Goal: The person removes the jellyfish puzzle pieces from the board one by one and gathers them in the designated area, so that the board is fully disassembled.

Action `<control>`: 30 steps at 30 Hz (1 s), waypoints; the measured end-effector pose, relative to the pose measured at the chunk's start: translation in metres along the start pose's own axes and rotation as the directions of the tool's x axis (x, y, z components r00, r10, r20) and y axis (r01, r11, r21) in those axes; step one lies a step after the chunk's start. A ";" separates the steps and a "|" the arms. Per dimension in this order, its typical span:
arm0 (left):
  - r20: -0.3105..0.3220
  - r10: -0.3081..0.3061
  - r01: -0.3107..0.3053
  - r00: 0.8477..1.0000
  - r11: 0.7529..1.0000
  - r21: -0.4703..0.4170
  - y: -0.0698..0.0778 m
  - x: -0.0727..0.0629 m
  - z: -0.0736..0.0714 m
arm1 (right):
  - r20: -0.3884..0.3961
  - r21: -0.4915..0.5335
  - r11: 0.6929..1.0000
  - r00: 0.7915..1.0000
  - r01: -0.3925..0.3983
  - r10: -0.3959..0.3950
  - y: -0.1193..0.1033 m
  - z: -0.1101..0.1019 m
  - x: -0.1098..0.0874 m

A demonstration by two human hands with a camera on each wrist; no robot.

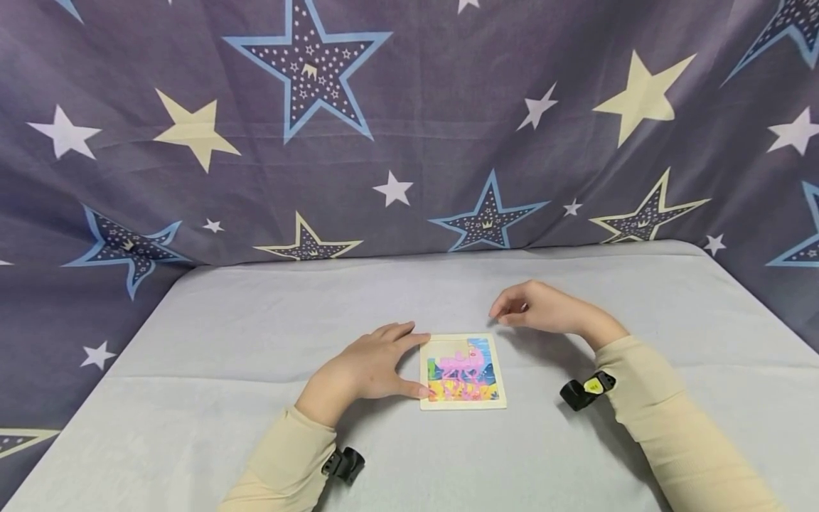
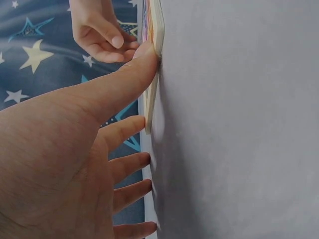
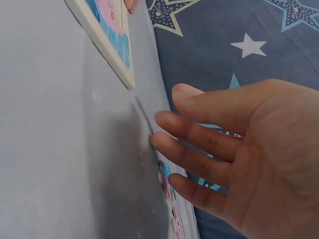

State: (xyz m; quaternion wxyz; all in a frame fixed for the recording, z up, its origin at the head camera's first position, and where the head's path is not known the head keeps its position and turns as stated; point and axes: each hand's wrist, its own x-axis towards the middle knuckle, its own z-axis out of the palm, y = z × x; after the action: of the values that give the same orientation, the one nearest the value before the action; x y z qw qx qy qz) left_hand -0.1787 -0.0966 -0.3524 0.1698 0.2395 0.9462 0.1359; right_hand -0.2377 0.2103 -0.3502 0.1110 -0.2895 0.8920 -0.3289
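Observation:
A square jigsaw puzzle [image 1: 448, 346] with a pale frame lies on the cloth, showing a pink figure over blue and yellow. Its upper left part shows bare cream backing. My left hand [image 1: 374, 361] rests at its left side with fingers spread; the thumb touches the lower left and the index finger the upper left corner. In the left wrist view the other fingers of that hand reach straight to the cloth. My right hand [image 1: 540, 307] is to the right of the upper right corner, fingers loosely bent and holding nothing. Loose puzzle pieces [image 3: 166, 181] lie beyond it in the right wrist view.
A light grey cloth [image 1: 269, 313] covers the flat surface. Behind and at both sides hangs a dark curtain [image 1: 416, 107] with stars. Black devices [image 1: 344, 464] are strapped at both wrists. In the head view the loose pieces cannot be seen.

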 end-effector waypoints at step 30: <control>0.010 -0.009 0.009 1.000 1.000 -0.004 0.000 0.000 0.000 | 0.183 -0.042 0.993 0.978 0.108 -0.099 -0.027 0.025 0.008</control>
State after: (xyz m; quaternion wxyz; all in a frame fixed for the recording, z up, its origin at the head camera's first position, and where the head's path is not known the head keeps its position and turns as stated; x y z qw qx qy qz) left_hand -0.1789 -0.0962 -0.3520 0.1757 0.2356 0.9461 0.1358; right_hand -0.2225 0.1760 -0.3521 0.1668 -0.3670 0.8702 -0.2833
